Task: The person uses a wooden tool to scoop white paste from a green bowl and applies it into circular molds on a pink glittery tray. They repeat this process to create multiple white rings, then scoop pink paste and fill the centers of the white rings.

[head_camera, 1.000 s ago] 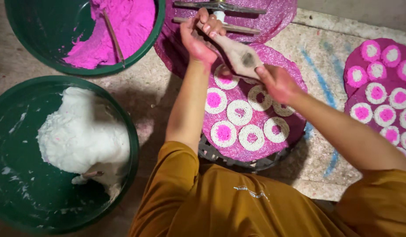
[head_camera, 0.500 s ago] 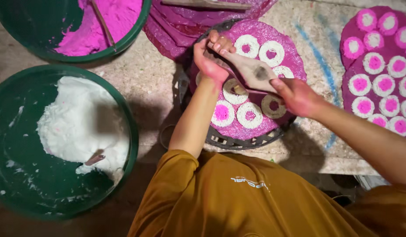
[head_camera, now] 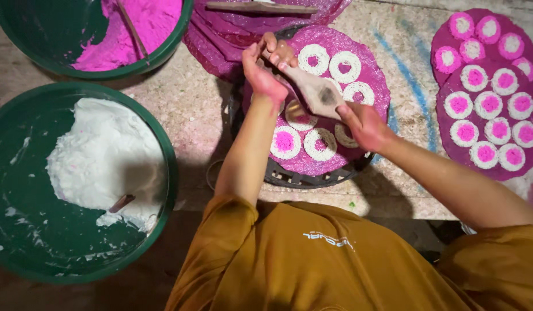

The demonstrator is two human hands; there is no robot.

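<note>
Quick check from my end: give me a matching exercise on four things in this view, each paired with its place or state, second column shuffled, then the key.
Things:
1. white dough
2. pink dough
3. wooden mould
4. finished tray of rings

Places or states:
A. held between the left hand and right hand
B. in the upper green basin, a stick lying in it
C. lying at the far right on the table, full of white rings with pink centres
D. heaped in the nearer green basin

Pairs: 1-D, 2-B, 3-A, 4-C
</note>
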